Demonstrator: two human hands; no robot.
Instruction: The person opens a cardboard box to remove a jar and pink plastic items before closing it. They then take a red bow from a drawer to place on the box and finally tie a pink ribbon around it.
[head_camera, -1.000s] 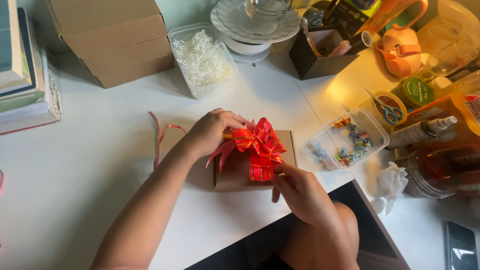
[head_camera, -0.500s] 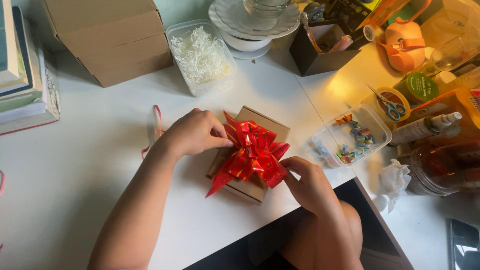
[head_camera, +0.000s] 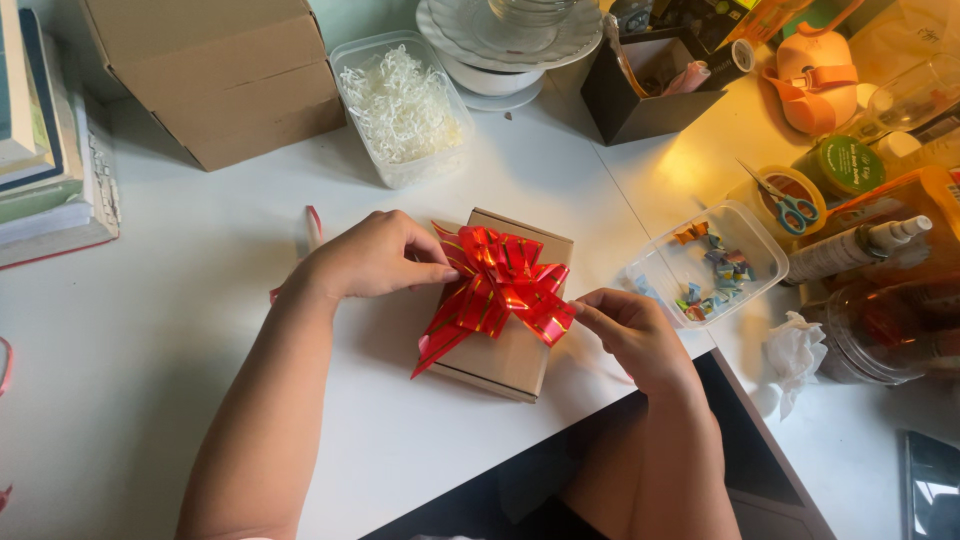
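Observation:
A small brown cardboard box (head_camera: 510, 355) lies on the white table (head_camera: 150, 330) near its front edge, turned at an angle. A shiny red ribbon bow (head_camera: 500, 285) with gold stripes sits on its lid, one tail hanging off the near left corner. My left hand (head_camera: 375, 258) rests on the box's left side, fingertips pinching the bow's left loop. My right hand (head_camera: 630, 330) pinches a loop at the bow's right edge. A loose strip of red ribbon (head_camera: 312, 228) lies behind my left hand.
A clear tub of white paper shreds (head_camera: 400, 105) and a large open cardboard box (head_camera: 220, 80) stand at the back. Books (head_camera: 45, 140) lie far left. A clear tray of small coloured pieces (head_camera: 705, 265), scissors (head_camera: 785, 200), bottles and jars crowd the right.
The box with its bow has been turned on the table, from square-on to angled. Both hands have shifted with it and now pinch the bow's loops at either side.

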